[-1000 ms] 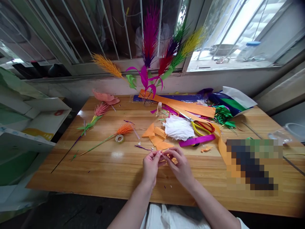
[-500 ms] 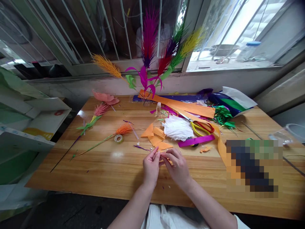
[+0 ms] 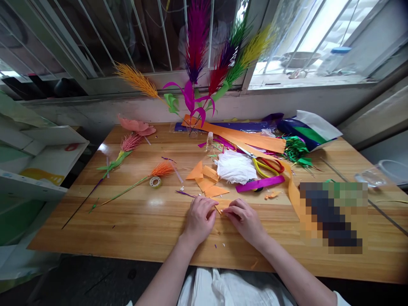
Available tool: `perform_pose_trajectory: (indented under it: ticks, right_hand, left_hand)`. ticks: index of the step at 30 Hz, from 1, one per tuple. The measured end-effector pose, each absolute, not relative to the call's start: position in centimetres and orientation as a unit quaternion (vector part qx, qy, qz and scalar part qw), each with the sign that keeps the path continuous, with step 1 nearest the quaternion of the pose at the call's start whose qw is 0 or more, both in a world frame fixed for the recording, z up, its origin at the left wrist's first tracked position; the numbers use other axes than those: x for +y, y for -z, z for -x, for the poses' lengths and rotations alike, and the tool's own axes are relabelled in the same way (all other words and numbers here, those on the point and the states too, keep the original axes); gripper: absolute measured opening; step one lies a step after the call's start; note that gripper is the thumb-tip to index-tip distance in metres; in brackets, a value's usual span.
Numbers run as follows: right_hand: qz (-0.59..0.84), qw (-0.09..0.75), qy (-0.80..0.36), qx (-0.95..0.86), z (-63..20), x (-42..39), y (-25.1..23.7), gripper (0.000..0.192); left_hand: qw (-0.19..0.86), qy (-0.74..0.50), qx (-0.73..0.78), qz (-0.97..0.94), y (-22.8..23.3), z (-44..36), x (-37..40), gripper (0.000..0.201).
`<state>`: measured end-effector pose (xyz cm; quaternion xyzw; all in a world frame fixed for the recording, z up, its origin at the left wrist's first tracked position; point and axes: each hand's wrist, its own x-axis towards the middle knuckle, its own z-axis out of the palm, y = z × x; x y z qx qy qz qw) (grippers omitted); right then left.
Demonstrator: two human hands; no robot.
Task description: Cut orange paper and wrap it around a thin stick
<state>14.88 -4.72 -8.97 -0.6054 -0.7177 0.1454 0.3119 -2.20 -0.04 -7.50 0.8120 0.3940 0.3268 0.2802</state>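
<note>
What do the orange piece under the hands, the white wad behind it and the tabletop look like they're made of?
Orange piece: thin matte paper, judging by flat cut edges, pinched by left hand and right hand. White wad: probably crumpled tissue or thin paper, soft creases. Tabletop: wood grain, glossy varnish, window glare.

paper scrap (image 3: 222, 205) btwn hands on table (image 3: 134, 229) | scissors (image 3: 266, 166) behind | tape roll (image 3: 155, 182) left

Both hands (image 3: 223, 217) low, fingertips pinched together.
</note>
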Motion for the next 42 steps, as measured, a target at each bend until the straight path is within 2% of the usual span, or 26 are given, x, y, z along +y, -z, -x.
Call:
perform_pose_trajectory:
  ticks: [8,17,31,42]
  right_hand:
    - [0.585,0.311,-0.147,-0.735,-15.0,-4.7,9.2,0.018]
    - [0.548,0.272,-0.174,-0.772,-15.8,-4.7,8.2,0.013]
    - [0.576,0.313,-0.16,-0.738,-15.7,-4.2,9.1,0.014]
    - [0.603,0.291,-0.175,-0.722,-15.4,-3.5,9.1,0.007]
  left_hand:
    - [0.276,-0.264,0.37,-0.847,7.4,1.5,-0.1,0.012]
    - [0.261,-0.268,0.383,-0.845,7.9,1.5,-0.2,0.013]
    - [0.245,-0.274,0.406,-0.837,7.6,1.1,-0.3,0.01]
    - [0.207,-0.284,0.398,-0.847,7.6,1.2,-0.4,0.011]
